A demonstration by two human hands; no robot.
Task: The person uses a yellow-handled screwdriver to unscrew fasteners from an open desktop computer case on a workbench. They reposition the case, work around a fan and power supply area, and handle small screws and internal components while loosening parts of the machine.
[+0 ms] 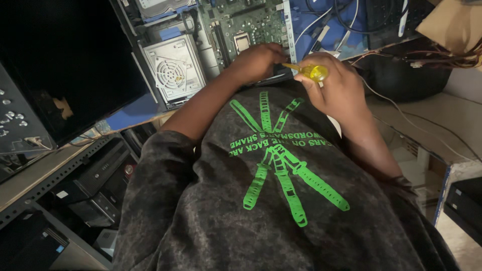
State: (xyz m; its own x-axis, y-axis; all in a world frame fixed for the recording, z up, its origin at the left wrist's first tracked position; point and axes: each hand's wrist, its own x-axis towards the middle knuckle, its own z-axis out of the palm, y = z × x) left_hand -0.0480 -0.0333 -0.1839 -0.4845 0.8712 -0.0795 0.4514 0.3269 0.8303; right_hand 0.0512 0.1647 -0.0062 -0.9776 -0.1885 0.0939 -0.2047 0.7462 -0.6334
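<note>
Fingers (311,83) of the right hand (334,90) grasp a yellow-handled screwdriver (312,72), its shaft pointing toward the left hand (256,60), which rests curled on the open computer case (170,70) beside the motherboard (246,25). Whether it grips anything is probably hidden. Keeping the shaft square to the screw would help.

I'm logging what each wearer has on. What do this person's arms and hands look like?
Both hands, left and right, are bare: no gloves, rings or watch visible. Forearms are bare too. Short sleeves of a dark mottled grey T-shirt with green strap-like print cover the upper arms.
</note>
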